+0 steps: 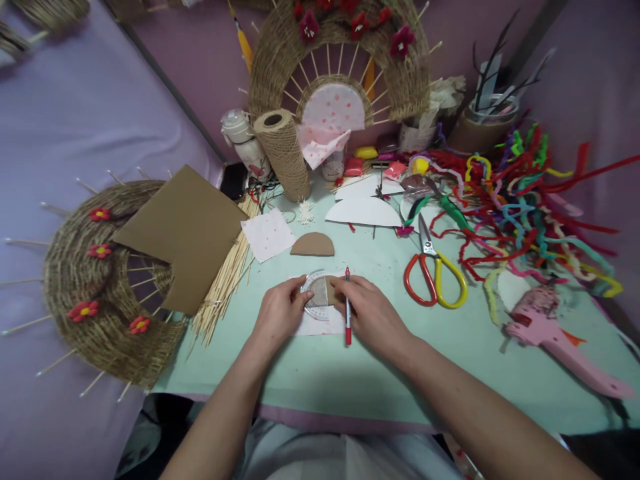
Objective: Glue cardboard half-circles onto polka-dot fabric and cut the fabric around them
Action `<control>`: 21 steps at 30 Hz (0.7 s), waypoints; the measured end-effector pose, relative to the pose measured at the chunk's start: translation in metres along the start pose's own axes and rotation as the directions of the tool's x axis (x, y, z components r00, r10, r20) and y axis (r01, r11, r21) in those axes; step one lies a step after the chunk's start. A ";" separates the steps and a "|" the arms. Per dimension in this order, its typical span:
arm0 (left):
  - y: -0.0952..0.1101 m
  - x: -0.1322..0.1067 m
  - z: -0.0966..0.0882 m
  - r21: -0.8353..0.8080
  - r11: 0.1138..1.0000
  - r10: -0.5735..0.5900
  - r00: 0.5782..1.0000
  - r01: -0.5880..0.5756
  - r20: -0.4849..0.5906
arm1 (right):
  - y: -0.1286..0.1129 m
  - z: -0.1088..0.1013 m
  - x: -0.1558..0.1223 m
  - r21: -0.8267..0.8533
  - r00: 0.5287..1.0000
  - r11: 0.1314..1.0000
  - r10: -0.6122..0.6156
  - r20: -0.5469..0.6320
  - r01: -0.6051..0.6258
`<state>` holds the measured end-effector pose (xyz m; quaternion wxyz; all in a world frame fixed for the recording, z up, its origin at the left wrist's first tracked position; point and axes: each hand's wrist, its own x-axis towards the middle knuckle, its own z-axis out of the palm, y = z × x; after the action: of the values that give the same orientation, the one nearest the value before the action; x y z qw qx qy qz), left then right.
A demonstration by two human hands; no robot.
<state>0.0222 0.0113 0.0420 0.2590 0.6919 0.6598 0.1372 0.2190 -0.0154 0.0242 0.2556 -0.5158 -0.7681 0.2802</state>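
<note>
My left hand (281,307) pinches the rim of a clear protractor (311,308) low over the table. My right hand (373,310) is closed, with a red-capped pen (348,319) tucked upright along its fingers. Its thumb and fingertips also grip a small brown cardboard piece (331,291), which meets or overlaps the protractor; exactly how they overlap I cannot tell. Beneath both lies a white dotted cloth square (320,327), partly covered by the hands. Just beyond them rests a brown cardboard half-disc (313,245).
Scissors (429,267) lie right of my hands, near a pink glue gun (555,340) and tangled pipe cleaners (520,200). Leftward are thin sticks (225,287), a cardboard sheet (187,233) and a woven twine fan (90,293). A twine spool (285,157) stands behind white half-discs (363,211).
</note>
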 end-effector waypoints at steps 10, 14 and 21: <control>0.001 0.000 -0.002 0.024 1.000 0.018 1.000 -0.018 0.005 | 0.001 0.000 -0.001 0.018 1.000 1.000 0.003 -0.012 -0.003; 0.002 0.000 -0.002 0.025 1.000 0.010 1.000 -0.011 0.004 | 0.002 0.000 -0.001 0.029 1.000 1.000 0.005 -0.018 -0.005; 0.003 0.000 -0.002 0.030 1.000 -0.001 1.000 0.001 0.010 | 0.001 -0.001 -0.002 0.059 0.999 0.998 0.001 -0.047 0.002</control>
<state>0.0233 0.0117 0.0450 0.2523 0.6960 0.6608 0.1237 0.2208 -0.0165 0.0239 0.2888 -0.5143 -0.7536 0.2903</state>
